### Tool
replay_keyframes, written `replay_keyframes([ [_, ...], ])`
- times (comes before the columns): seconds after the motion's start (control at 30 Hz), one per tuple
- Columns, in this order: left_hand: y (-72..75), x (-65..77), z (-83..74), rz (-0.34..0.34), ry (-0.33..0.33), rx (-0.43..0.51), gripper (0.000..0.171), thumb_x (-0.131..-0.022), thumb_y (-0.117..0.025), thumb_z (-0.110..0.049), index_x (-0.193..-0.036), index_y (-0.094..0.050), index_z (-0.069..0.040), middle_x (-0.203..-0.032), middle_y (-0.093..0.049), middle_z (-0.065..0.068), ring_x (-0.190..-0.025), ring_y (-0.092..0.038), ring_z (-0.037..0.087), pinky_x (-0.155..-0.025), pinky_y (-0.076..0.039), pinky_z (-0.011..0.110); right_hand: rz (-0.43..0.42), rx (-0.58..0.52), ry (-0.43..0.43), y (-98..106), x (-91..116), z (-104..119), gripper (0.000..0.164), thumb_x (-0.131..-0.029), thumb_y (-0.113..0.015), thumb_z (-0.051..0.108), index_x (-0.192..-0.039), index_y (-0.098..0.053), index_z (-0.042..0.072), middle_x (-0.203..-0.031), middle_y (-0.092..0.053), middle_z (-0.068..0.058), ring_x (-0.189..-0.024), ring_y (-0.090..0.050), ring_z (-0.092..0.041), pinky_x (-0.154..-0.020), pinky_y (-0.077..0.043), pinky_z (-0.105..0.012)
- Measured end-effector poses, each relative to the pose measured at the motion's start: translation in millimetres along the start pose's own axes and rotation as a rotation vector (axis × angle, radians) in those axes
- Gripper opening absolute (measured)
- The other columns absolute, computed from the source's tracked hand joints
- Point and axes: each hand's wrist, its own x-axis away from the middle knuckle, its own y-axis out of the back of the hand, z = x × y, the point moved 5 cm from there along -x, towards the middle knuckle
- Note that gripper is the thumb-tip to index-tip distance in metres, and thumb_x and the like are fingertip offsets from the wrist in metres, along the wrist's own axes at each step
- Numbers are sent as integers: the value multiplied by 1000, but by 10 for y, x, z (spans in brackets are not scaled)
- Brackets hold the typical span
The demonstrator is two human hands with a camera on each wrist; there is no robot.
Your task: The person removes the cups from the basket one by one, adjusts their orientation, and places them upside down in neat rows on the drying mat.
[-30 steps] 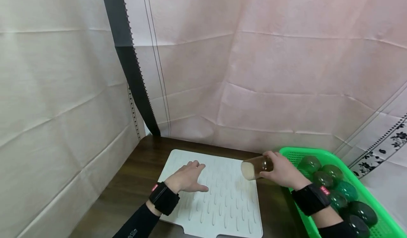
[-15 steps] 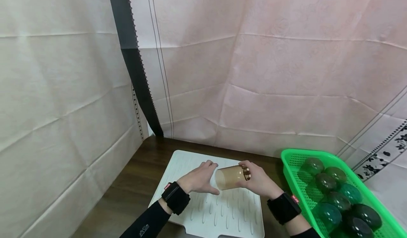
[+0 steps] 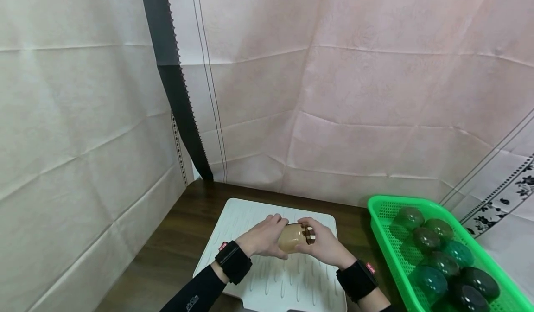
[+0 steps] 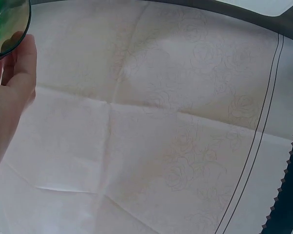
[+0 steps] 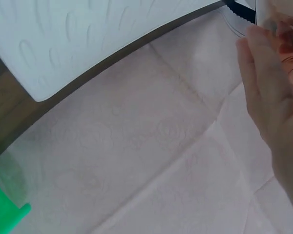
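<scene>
Over the white ribbed drying board (image 3: pixel 267 275), both hands hold an amber-tinted drinking glass (image 3: pixel 289 238) tipped on its side. The left hand (image 3: pixel 264 237) has its fingers and thumb around the glass's left end. The right hand (image 3: pixel 325 245) grips the other end, where the thick base shows darker. In the left wrist view, the rim of the glass (image 4: pixel 28 29) lies against the left hand's fingers (image 4: pixel 25 63). Part of the glass (image 5: pixel 288 29) also shows beyond the right hand (image 5: pixel 273 92) in the right wrist view. The palms hide some of the glass.
At the right stands a green plastic basket (image 3: pixel 381 242) with several tinted glasses (image 3: pixel 442 263) inside. The brown wooden table (image 3: pixel 167 251) shows around the board. Pale cloth walls (image 3: pixel 354 94) rise behind and at the left, with a black strip (image 3: pixel 179 85) hanging in the corner.
The right hand has carried the amber glass leftward from beside the basket to above the board. The left hand has moved right and taken hold of the glass's left end.
</scene>
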Motion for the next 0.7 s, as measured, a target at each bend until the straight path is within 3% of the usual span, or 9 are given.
replay_keyframes([
  [0.43,-88,-31,71,-7,-1,3,76,-68,-80,-51,-125,-52,-10,-102,-49,-2,-87,-45,12,-67,-44,23,37,-2,-33,-52,6,-57,70,-81,-75,29,-137,-39,6,-130,-46,-15,-109,-54,-33,-78,-53,-38],
  [0.57,-120,-31,224,-46,31,86,76,-68,-81,-49,-125,-52,-9,-106,-50,0,-93,-47,14,-72,-46,27,17,39,-84,-25,42,-106,75,-80,-76,30,-138,-37,2,-132,-46,-21,-112,-53,-37,-82,-51,-45],
  [0.7,-176,-20,484,-101,114,236,78,-67,-81,-46,-128,-50,-9,-112,-49,2,-98,-47,16,-74,-47,31,9,104,-153,-21,72,-214,74,-80,-76,34,-135,-41,0,-129,-49,-23,-111,-53,-37,-82,-49,-49],
])
